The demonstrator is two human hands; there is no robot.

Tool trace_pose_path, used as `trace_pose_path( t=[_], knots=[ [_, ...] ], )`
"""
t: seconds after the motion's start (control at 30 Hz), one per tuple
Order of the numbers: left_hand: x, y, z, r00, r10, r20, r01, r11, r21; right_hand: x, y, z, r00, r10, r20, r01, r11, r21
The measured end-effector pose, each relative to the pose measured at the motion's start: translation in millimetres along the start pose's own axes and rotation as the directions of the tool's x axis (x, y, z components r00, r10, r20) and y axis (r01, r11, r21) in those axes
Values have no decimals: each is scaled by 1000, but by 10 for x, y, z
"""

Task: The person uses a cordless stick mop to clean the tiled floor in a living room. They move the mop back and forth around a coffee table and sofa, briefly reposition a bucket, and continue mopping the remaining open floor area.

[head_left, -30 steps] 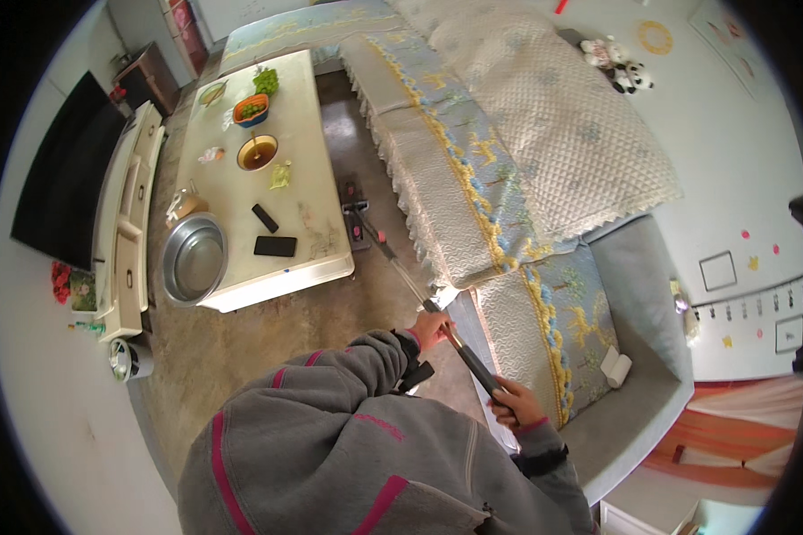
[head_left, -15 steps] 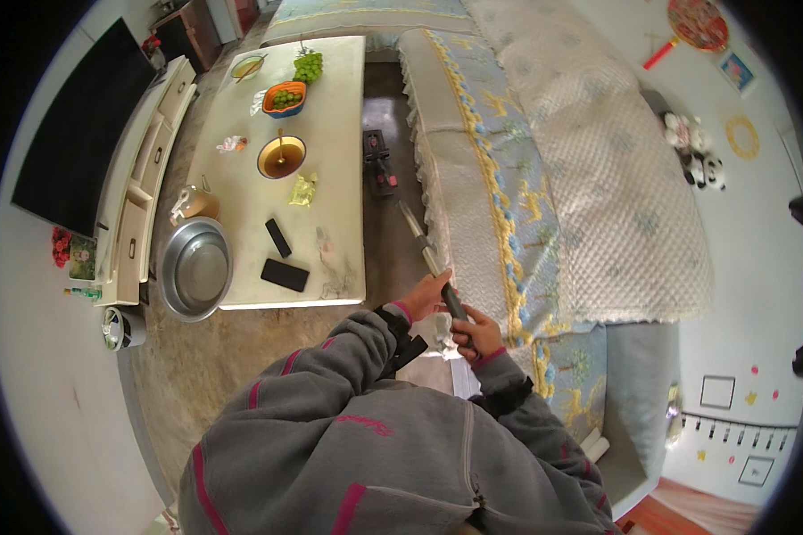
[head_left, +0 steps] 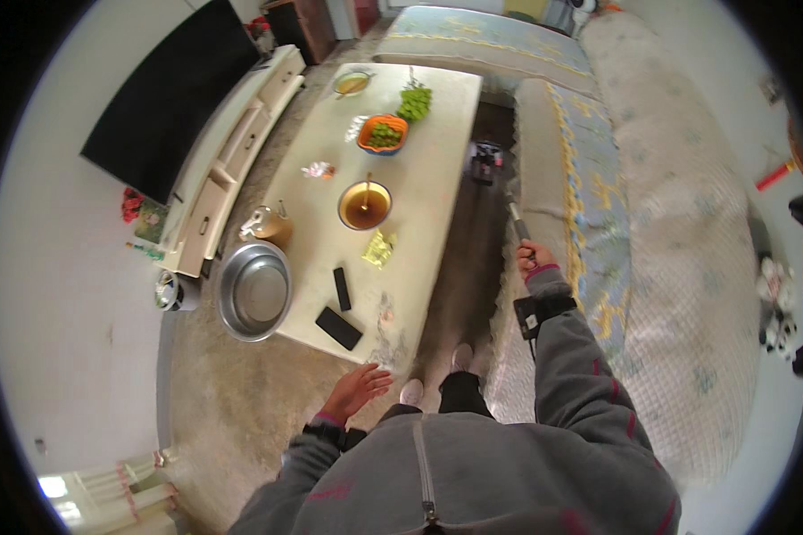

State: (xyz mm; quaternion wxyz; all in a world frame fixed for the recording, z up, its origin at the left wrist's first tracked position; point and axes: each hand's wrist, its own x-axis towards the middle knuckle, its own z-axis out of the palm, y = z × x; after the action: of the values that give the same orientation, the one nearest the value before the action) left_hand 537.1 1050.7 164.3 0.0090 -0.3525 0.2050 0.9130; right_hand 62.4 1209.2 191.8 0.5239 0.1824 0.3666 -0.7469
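Note:
My right hand (head_left: 535,256) is closed round the dark grip of a pole (head_left: 518,221) with a pale shaft. It is held out over the narrow gap between the table and the sofa. Beyond the pole's far end a dark device (head_left: 486,162) with small red parts is down on the floor; I cannot tell whether the two are joined. My left hand (head_left: 359,392) holds nothing, its fingers stretched out, just off the near edge of the long pale table (head_left: 428,241). Nearest to it on the tabletop is a black phone (head_left: 338,328), beside a slim black remote-like bar (head_left: 342,289).
The quilted sofa (head_left: 669,267) runs along the right. On the table stand a bowl of brown liquid (head_left: 366,205), an orange basket of green fruit (head_left: 383,135), grapes (head_left: 415,102) and a yellow wrapper (head_left: 379,251). A metal basin (head_left: 255,291) is at the table's left corner.
Both hands were on the pole; my left hand has let go and moved left. My right hand has moved up and right with the pole. The view has turned.

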Motion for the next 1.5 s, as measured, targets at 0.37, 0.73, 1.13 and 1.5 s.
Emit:
trace_pose_path(
  t=[0.37, 0.73, 1.13, 1.5],
  knots=[
    [-352, -623, -85, 873, 135, -468, -262, 940, -217, 1615, -1289, -169, 983, -39, -179, 29, 998, -56],
    [-231, -233, -506, 937, 127, -325, -154, 986, -59, 108, 726, -1394, 935, -192, -298, 58, 912, -406],
    [-53, 228, -1386, 956, -157, -250, 174, 983, 49, -3344, 4597, -1599, 708, -274, -651, -242, 772, -588],
    [344, 446, -1143, 954, -233, -186, 263, 952, 157, -3783, 4989, -1303, 692, -210, -691, -345, 744, -572]
  ],
)
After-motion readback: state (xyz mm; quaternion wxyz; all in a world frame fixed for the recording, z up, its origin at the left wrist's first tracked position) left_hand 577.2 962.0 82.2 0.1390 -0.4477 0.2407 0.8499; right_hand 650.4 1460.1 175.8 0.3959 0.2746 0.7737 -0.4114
